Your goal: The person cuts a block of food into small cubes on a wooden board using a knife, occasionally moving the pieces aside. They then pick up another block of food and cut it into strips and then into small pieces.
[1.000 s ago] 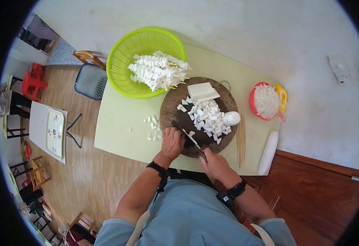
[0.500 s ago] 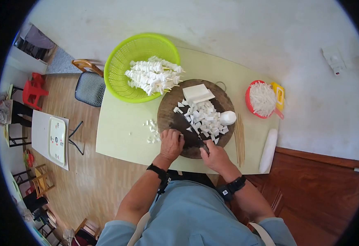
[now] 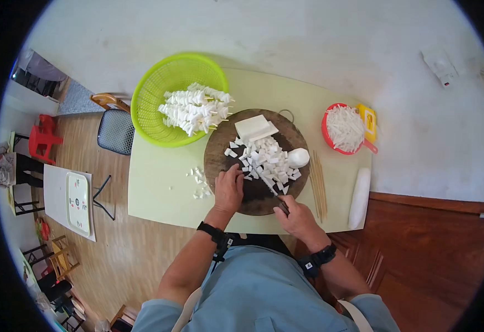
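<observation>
My right hand [image 3: 297,218] grips the handle of a knife [image 3: 271,187], whose blade lies among cut white radish pieces [image 3: 267,160] on a round wooden chopping board [image 3: 218,149]. My left hand [image 3: 228,189] rests over the board's left side, fingers stretched forward beside the pieces and apparently holding nothing. Behind the pile lies a flat white slab [image 3: 255,128]. A rounded white radish chunk [image 3: 298,158] sits at the board's right. Smaller white scraps [image 3: 198,182] are scattered on the table left of the board.
A green basket [image 3: 145,113] holds white-loaded skewers. Bare bamboo skewers [image 3: 319,185] lie right of the board, near a long white radish [image 3: 360,198]. A red colander [image 3: 326,130] of white shreds stands beside a yellow packet [image 3: 368,123]. A chair [image 3: 115,131] stands left.
My left hand has moved forward, and its fingers have stretched out toward the pieces. The knife has shifted toward the pile's near right side. The whole view has shifted slightly.
</observation>
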Available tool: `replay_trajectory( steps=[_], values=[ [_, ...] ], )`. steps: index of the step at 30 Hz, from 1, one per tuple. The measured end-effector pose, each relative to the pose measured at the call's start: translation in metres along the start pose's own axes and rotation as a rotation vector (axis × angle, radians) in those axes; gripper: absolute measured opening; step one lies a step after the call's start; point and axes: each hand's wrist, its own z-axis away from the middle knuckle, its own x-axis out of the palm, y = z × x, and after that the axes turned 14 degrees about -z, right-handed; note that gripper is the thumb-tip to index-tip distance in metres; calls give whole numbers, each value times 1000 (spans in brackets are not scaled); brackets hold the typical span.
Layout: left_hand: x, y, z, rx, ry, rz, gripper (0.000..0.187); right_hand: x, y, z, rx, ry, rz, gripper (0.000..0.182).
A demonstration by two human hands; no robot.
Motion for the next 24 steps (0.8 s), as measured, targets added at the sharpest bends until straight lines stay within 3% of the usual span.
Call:
replay_trajectory(
  steps=[5, 7, 9, 13, 16, 17, 20, 24],
  values=[
    [-10, -6, 7, -43, 11, 117, 34, -9, -3, 7, -204, 90, 112, 32],
    [-24, -5, 13, 73, 131, 29, 29, -13, -5, 8, -162, 66, 180, 30],
    [-39, -1, 20, 98, 121, 38, 28, -17, -8, 7, -120, 39, 248, 29],
    [-67, 16, 22, 325, 77, -81, 37, -22, -9, 1, -253, 17, 325, 31],
    [-78, 34, 16, 594, -91, -111, 49, -21, -2, -6, -295, 11, 347, 32],
    [-81, 41, 12, 593, -89, -113, 49, -21, -1, -9, -312, 8, 356, 33],
    [-83, 59, -4, 737, -369, -204, 63, -24, -3, -14, -322, -19, 363, 34],
    [-70, 58, -23, 796, -410, -247, 69, -30, -5, -19, -353, -39, 377, 37]
  ],
)
